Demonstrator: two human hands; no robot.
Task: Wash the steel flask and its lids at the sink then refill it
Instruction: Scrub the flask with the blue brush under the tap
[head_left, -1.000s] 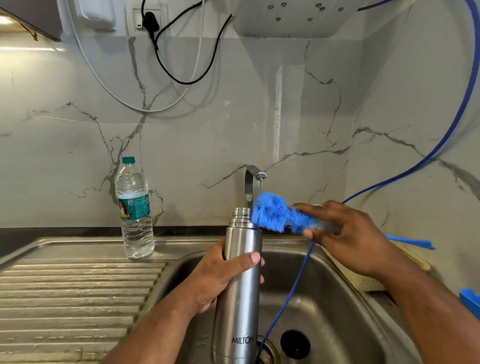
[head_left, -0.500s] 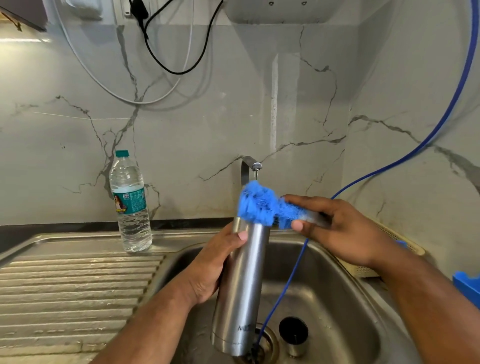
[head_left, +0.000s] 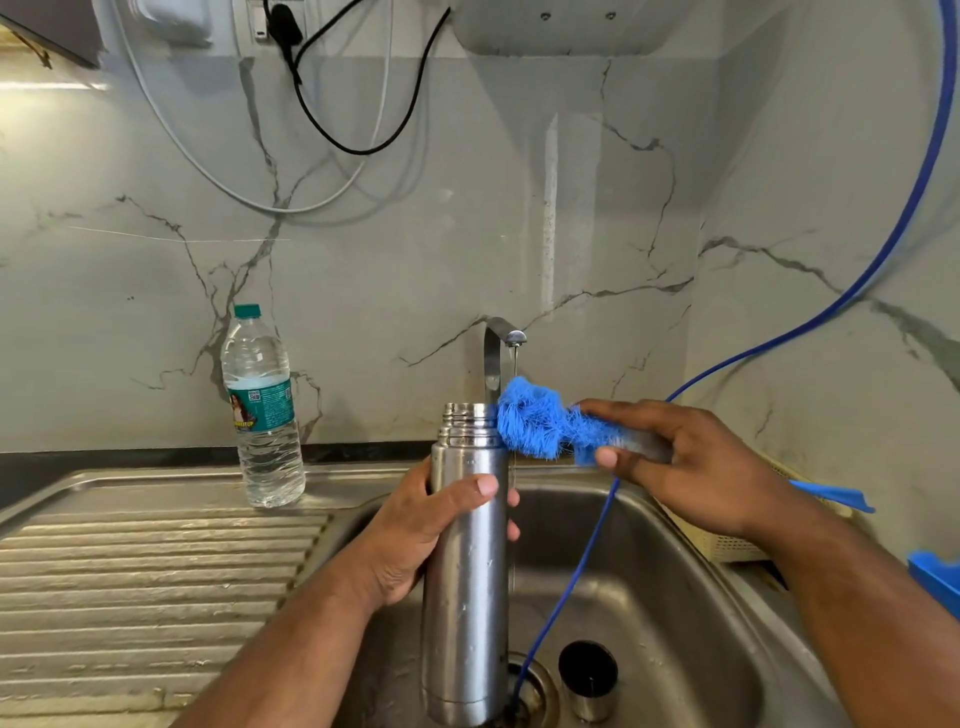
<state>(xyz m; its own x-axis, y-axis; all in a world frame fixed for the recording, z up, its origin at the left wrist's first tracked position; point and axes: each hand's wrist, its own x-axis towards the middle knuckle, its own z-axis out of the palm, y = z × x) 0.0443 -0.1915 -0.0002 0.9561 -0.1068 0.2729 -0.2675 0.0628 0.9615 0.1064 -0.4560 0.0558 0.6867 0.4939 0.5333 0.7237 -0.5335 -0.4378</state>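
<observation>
Two bare forearms, no sleeves, bare hands.

flask over sink | bottle left | cup right

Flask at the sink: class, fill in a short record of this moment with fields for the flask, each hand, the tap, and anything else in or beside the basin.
flask: steel flask, upright over the sink, mouth open, no lid on
left hand: left hand wrapped around the flask body
right hand: right hand holding a blue brush, bristles against the flask neck
tap: tap running a thin stream
in basin: steel cup near the drain; blue hose leading to the drain
beside basin: water bottle, capped, standing
</observation>
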